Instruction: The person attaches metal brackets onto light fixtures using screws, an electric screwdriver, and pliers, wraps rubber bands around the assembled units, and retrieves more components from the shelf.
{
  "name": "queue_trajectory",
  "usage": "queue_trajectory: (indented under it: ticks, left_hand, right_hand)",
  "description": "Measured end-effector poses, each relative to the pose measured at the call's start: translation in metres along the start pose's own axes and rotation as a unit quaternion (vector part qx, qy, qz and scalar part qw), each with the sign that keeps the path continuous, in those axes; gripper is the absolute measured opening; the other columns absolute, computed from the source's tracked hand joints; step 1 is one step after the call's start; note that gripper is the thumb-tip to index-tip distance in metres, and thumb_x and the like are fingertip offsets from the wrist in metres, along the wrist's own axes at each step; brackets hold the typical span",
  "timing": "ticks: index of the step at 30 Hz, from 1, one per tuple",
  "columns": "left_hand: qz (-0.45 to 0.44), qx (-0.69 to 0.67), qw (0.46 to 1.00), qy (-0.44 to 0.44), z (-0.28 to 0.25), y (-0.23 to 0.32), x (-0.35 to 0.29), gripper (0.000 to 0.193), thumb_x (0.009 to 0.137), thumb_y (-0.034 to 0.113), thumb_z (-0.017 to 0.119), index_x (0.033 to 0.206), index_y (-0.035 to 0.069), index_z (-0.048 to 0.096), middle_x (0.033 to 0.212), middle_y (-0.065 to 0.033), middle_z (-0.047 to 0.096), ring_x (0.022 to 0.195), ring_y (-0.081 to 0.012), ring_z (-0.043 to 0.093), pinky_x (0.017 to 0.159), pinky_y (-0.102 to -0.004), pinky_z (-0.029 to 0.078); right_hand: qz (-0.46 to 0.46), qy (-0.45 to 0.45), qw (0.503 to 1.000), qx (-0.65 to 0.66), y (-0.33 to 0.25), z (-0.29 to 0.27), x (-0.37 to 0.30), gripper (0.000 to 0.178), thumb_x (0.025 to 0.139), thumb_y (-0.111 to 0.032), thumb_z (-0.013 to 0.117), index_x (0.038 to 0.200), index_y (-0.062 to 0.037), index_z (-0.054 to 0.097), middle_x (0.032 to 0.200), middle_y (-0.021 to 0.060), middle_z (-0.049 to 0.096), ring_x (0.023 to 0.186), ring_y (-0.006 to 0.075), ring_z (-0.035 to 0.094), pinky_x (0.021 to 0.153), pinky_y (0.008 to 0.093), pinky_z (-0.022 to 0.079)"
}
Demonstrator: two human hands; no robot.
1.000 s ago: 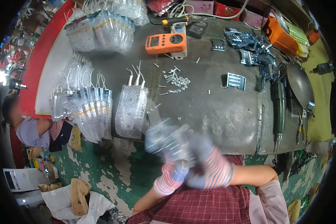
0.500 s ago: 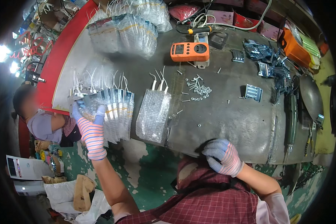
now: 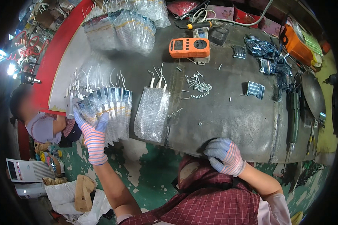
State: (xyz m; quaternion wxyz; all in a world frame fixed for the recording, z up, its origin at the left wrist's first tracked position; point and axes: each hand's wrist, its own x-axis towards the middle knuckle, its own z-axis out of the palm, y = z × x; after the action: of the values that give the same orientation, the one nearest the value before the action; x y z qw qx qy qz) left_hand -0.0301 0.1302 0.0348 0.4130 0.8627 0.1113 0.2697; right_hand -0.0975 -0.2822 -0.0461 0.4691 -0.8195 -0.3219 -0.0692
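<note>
In the head view, clock directions taken from its centre, my left hand (image 3: 94,142), in a striped glove, is at 8 o'clock. It lies against the near left end of a bubble-wrapped bundle (image 3: 120,120) at 9 o'clock, thumb over the wrap. The grip is wide: thumb and fingers stand well apart, with wrap visible between them. The bundle is a row of metallic strips lying side by side, white wires rising toward 12 o'clock and a yellowish band across it.

My right hand (image 3: 225,155), gloved alike, is at 4 o'clock, at the near edge of the dark table (image 3: 214,138). Its fingers are curled; I cannot tell whether they enclose anything.

Just to the 3 o'clock side of the bundle, and apart from it, lies a single wrapped packet (image 3: 152,114) with white leads. Loose nuts (image 3: 202,88) are scattered at 2 o'clock, screws among them. A lone metal bracket (image 3: 255,90) lies between 2 and 3 o'clock; the bracket pile (image 3: 264,47) is farther out at 2. An orange meter (image 3: 189,48) sits between 12 and 1, a green power screwdriver (image 3: 294,118) at 3.
</note>
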Motion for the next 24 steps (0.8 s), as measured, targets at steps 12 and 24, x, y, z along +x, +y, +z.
queue_trajectory:
  ticks: [12, 24]
  left_hand:
    - [0.054, 0.131, 0.989, 0.041, 0.010, 0.016, -0.030, 0.115, 0.069, 0.021, 0.085, 0.154, 0.007, 0.009, 0.153, -0.0197, 0.024, 0.138, -0.0297, 0.028, 0.116, -0.0432, 0.023]
    - [0.208, 0.465, 0.851, 0.129, 0.029, 0.034, -0.041, 0.102, 0.071, 0.044, 0.083, 0.148, 0.001, 0.031, 0.144, -0.0231, 0.037, 0.132, -0.0415, 0.037, 0.107, -0.0502, 0.035]
  right_hand:
    - [-0.009, 0.008, 1.000, 0.001, 0.002, 0.001, -0.003, 0.025, 0.071, -0.008, 0.068, 0.096, -0.0087, 0.068, 0.096, 0.0094, 0.066, 0.093, 0.0301, 0.063, 0.083, 0.0404, 0.050]
    - [-0.013, 0.035, 0.999, 0.023, 0.002, -0.001, 0.001, 0.024, 0.071, -0.004, 0.068, 0.095, -0.0066, 0.067, 0.093, 0.0113, 0.066, 0.089, 0.0308, 0.065, 0.080, 0.0415, 0.052]
